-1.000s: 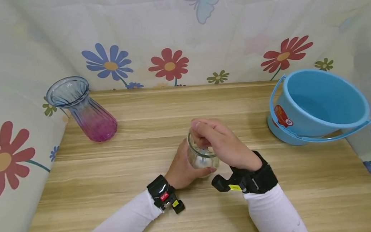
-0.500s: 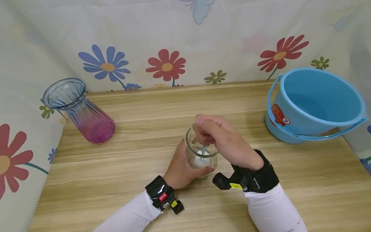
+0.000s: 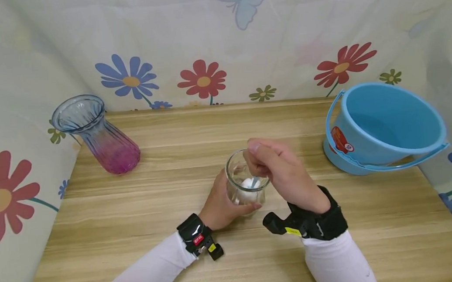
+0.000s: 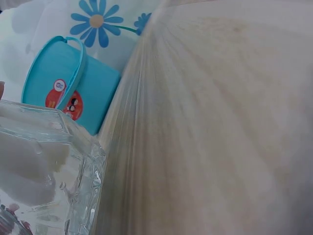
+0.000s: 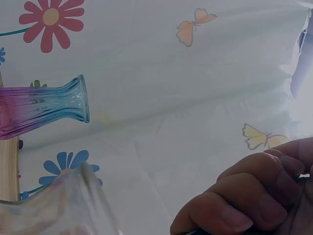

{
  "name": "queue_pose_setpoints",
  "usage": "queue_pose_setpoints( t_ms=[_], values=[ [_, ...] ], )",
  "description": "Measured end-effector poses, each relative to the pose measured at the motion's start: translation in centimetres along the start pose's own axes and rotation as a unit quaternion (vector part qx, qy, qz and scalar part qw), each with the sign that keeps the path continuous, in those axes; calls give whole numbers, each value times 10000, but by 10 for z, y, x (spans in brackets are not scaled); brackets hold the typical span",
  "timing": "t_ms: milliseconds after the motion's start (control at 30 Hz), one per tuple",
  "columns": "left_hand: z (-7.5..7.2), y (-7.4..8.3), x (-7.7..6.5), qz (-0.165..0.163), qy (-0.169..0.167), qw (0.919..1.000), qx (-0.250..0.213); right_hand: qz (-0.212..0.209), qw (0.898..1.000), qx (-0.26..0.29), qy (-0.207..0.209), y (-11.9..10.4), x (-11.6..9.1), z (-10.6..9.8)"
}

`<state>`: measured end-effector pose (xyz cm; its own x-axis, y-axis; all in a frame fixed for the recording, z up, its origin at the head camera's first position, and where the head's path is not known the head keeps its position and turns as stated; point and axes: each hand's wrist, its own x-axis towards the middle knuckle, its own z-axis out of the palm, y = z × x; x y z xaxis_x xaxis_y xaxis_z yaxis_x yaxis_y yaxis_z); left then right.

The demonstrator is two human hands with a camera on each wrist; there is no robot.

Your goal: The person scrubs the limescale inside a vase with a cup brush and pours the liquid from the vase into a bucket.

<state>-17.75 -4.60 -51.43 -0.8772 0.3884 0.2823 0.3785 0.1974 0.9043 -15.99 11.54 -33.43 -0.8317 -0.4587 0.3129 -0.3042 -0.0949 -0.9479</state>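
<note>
In the head view a clear glass jar (image 3: 235, 196) with a thick rim stands mid-table, tilted a little. My left hand (image 3: 223, 204) grips its side, fingers behind and thumb across the front. Over the mouth, my curled right hand (image 3: 283, 167) holds the thin stem of a cup brush (image 3: 248, 185), whose white sponge-like head is down inside the glass. Most of the handle is hidden by the fist. The left wrist view shows the white head through the jar's faceted wall (image 4: 83, 176); in the right wrist view curled fingers (image 5: 230, 215) appear near the jar's rim (image 5: 90, 191).
A blue bucket (image 3: 393, 116) with its handle lowered stands at the right on the wood-grain table (image 3: 178, 131). At the back left is a fluted blue-to-pink glass vase (image 3: 112, 144). A flowered cloth (image 3: 283, 58) closes off the back and sides.
My right hand has shifted to the right over the jar's mouth, and the brush's white head and stem show more. The left hand keeps its grip on the jar.
</note>
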Motion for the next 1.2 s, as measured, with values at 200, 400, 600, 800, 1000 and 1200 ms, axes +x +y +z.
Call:
queue_pose_setpoints(
  t_ms=[200, 400, 600, 800, 1000, 1200],
  values=[
    [1, 0, 3, 165, -2, 9995, -251, 464, 9968, -625, -177, 7, 6, 3],
    [1, -1, 3, 107, -14, 9997, -233, 472, 9967, -643, -173, 11, 9, 3],
    [0, -1, 2, 90, 16, 9998, -160, 525, 9958, -726, -208, 15, 13, 4],
    [0, -1, 2, 57, -20, 9999, -141, 664, 9934, -874, -323, 15, 13, 5],
    [-1, 0, 2, 24, 11, 10000, -83, 627, 9959, -645, -128, 16, 15, 2],
    [0, 0, -1, -101, 22, 9999, 87, 446, 9969, -627, 142, 11, 9, -1]
  ],
)
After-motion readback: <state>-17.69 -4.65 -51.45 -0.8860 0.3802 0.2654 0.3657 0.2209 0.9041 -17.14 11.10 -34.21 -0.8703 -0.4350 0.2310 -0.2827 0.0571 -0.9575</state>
